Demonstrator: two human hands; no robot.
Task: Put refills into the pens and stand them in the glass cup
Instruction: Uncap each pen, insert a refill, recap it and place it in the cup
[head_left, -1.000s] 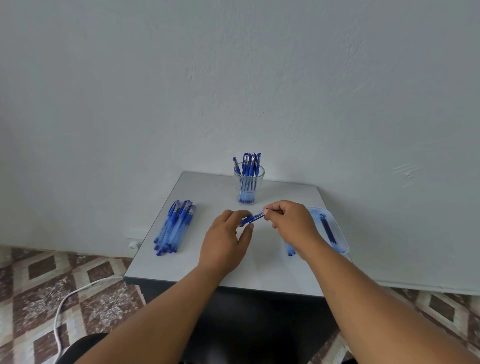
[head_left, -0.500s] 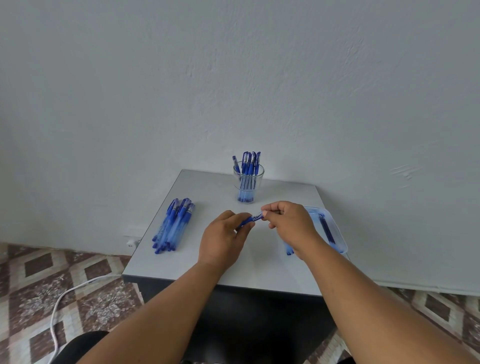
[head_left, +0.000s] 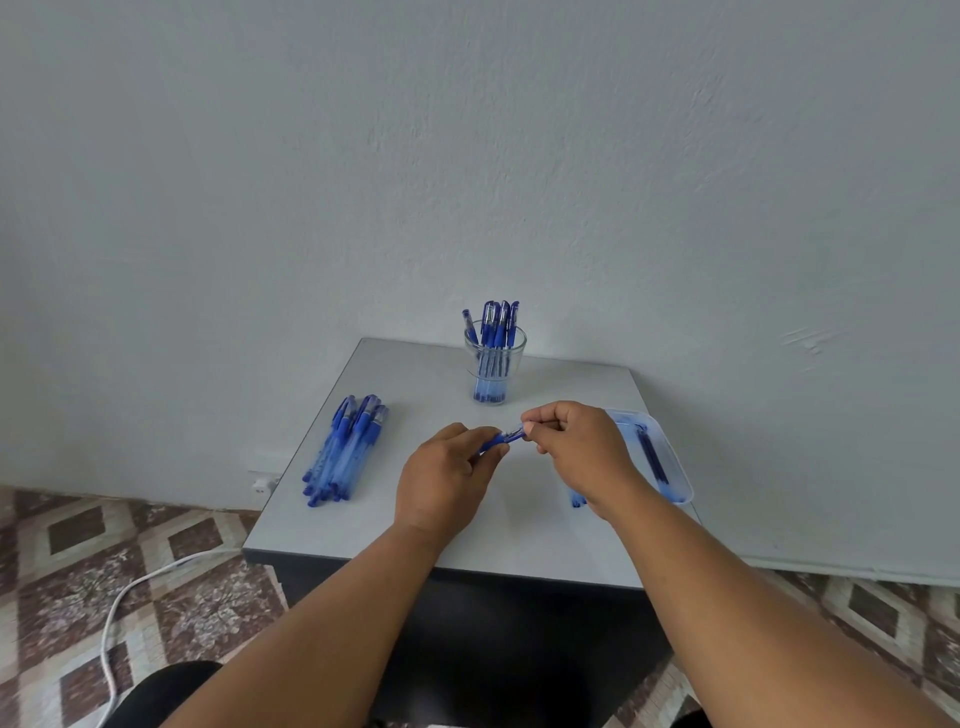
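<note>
Over the middle of the small grey table (head_left: 415, 540), both hands hold one blue pen (head_left: 503, 439). My left hand (head_left: 441, 480) grips its lower part with curled fingers. My right hand (head_left: 576, 447) pinches its upper end between thumb and fingertips. Most of the pen is hidden inside the two hands. A glass cup (head_left: 494, 366) at the back of the table holds several blue pens standing upright. A pile of blue pens (head_left: 345, 449) lies at the left. A clear plastic tray (head_left: 670, 457) with dark refills (head_left: 649, 452) lies at the right, partly behind my right wrist.
The table stands against a pale wall. Its front edge drops to a dark base. A white cable (head_left: 130, 597) runs across the patterned tile floor at the left. A blue pen part (head_left: 576, 500) peeks out beside my right wrist.
The hands have stayed together on the pen with only small finger shifts. The view has drifted slightly.
</note>
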